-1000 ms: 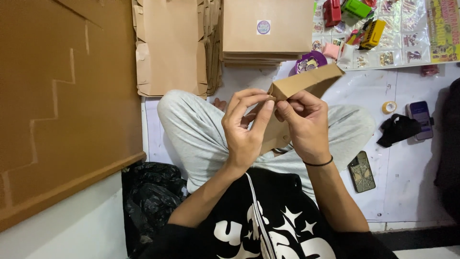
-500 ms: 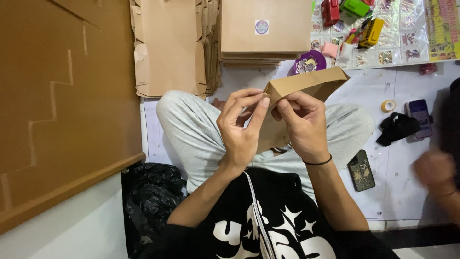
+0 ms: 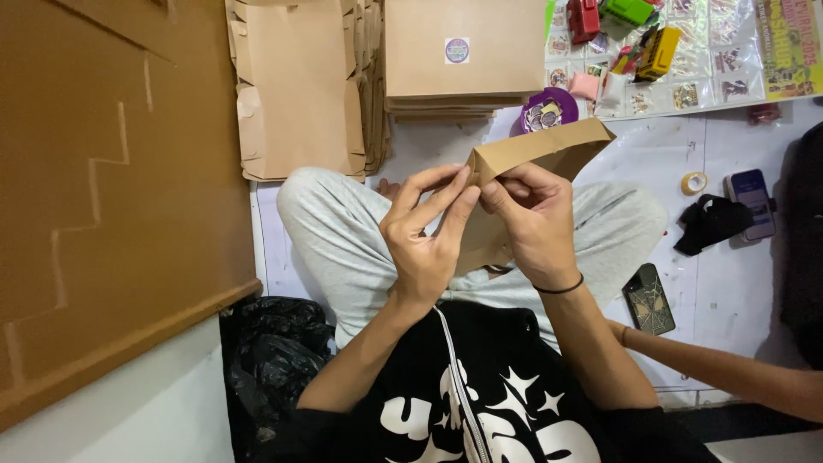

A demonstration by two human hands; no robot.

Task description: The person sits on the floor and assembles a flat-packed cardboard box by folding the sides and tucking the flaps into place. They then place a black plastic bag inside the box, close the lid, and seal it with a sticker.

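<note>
- Black top (image 3: pixel 480 411) with white star and letter shapes, nearest the camera, worn by the seated person; a white cord runs down its front.
- Black plastic bag (image 3: pixel 270 360), crumpled, beside the person's left side, against the base of a large brown board (image 3: pixel 111 206).
- Another person's forearm (image 3: pixel 729 373), bare, reaching in from the right edge low in the view; its hand lies behind the seated person's right arm.
- Light grey trousers (image 3: pixel 334 231), legs crossed, on a white floor (image 3: pixel 737 291).
- Left hand (image 3: pixel 429 236): fingers raised and curled, fingertips pinching the near corner of a brown paper bag (image 3: pixel 540 150).
- Right hand (image 3: pixel 531 223): fingers closed on the same bag just beside the left fingertips; a thin black band sits at the wrist.
- The brown paper bag: held up over the lap between both hands, its upper edge tilted up to the right.
- Dark phone (image 3: pixel 649 298), flat on the floor by the right knee.
- Black cloth item (image 3: pixel 707 225), roll of tape (image 3: pixel 693 183) and second phone (image 3: pixel 753 199), farther right.
- Purple round tin (image 3: pixel 549 109), just beyond the bag.
- Stacks of flat brown paper bags (image 3: pixel 300 94), farthest, along the top; one stack (image 3: pixel 463 51) bears a round sticker.
- Coloured toy boxes (image 3: pixel 643 39) on clear sleeved sheets, top right.
</note>
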